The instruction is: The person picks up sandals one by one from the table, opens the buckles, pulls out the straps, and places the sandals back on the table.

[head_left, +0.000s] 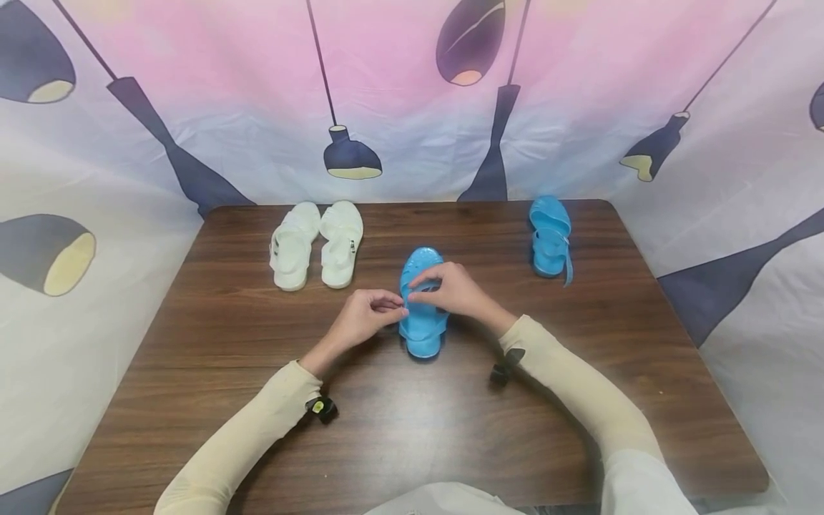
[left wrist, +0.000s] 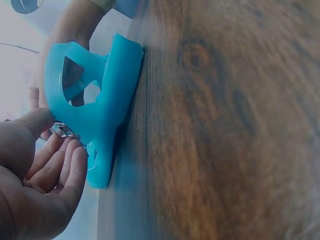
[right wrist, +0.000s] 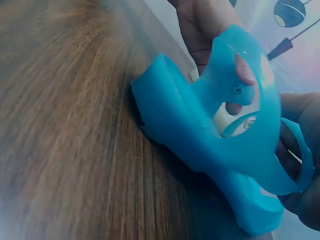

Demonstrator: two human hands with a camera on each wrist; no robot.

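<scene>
A blue sandal (head_left: 425,325) rests sole-down in the middle of the wooden table, its toe pointing away from me. My left hand (head_left: 370,315) is at the sandal's left side. Between its thumb and fingers it pinches the small metal buckle (left wrist: 62,129). From the right, my right hand (head_left: 450,290) reaches over the sandal, thumb and index finger close together at the strap (right wrist: 300,160). The strap partly hides the right fingertips in the right wrist view, where the left hand (right wrist: 200,30) appears beyond the sandal.
A second blue sandal (head_left: 550,236) stands at the back right of the table (head_left: 489,443), its strap hanging loose. At the back left is a pair of white sandals (head_left: 291,250). Behind the table hangs a cloth (head_left: 412,93) printed with lamps.
</scene>
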